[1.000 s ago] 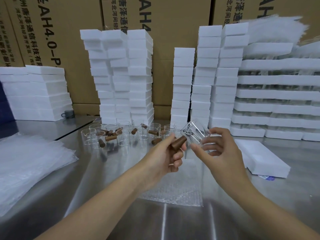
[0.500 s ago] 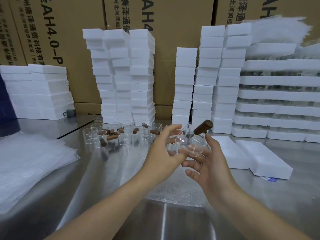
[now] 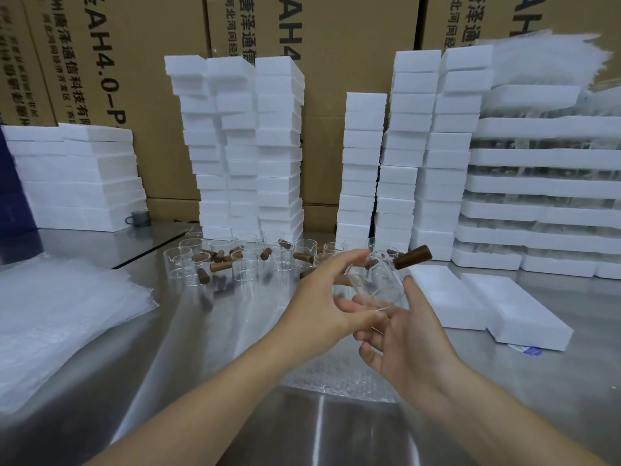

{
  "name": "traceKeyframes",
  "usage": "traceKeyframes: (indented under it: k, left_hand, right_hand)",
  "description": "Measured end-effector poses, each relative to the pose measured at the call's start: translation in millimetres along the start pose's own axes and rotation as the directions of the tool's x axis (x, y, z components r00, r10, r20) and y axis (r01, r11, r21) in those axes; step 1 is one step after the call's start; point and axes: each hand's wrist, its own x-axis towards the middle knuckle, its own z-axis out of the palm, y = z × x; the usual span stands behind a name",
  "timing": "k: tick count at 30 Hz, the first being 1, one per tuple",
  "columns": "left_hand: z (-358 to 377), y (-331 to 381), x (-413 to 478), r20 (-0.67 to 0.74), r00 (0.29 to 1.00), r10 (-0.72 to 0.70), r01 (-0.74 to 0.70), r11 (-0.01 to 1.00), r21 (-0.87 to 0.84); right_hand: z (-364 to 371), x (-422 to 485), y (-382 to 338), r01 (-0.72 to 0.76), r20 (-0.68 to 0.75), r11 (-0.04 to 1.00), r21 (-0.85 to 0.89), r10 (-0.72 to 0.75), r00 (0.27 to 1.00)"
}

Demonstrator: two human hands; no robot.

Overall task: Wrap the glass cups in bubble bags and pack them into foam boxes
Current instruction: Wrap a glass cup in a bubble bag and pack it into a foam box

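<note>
Bubble bags [image 3: 60,317] lie left, foam boxes [image 3: 484,297] right, glass cups [image 3: 242,260] between, behind.

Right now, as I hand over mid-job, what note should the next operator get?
Left hand and right hand both hold one glass cup above a flat bubble bag on the table.
More bare cups stand at the back; the bag pile lies left; two foam boxes lie right.
Done: cup picked up. Left: bag it, box it, then the others.
</note>
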Motion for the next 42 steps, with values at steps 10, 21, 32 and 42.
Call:
traceKeyframes:
  k: [10,21,32,42]
  left_hand:
    - [-1,-7,2,-0.092,0.995,-0.044,0.051,0.996,0.079]
    - [1,-10,1,-0.173,0.984,-0.034,0.042,0.998,0.046]
    - [0,-5,2,-0.209,0.975,0.078,-0.039,0.982,0.184]
    - [-1,-2,0,-0.213,0.969,0.122,-0.091,0.985,0.146]
  right_hand:
    - [-4,-1,0,0.272,0.010,0.925,-0.265,-0.279,0.960]
    - [-2,-2,2,0.233,0.119,0.954,-0.187,-0.213,0.970]
    - [-6,-1,0,0.207,0.075,0.966,-0.153,-0.197,0.978]
    - [-5,-1,-1,0.153,0.055,0.983,-0.103,-0.148,0.987]
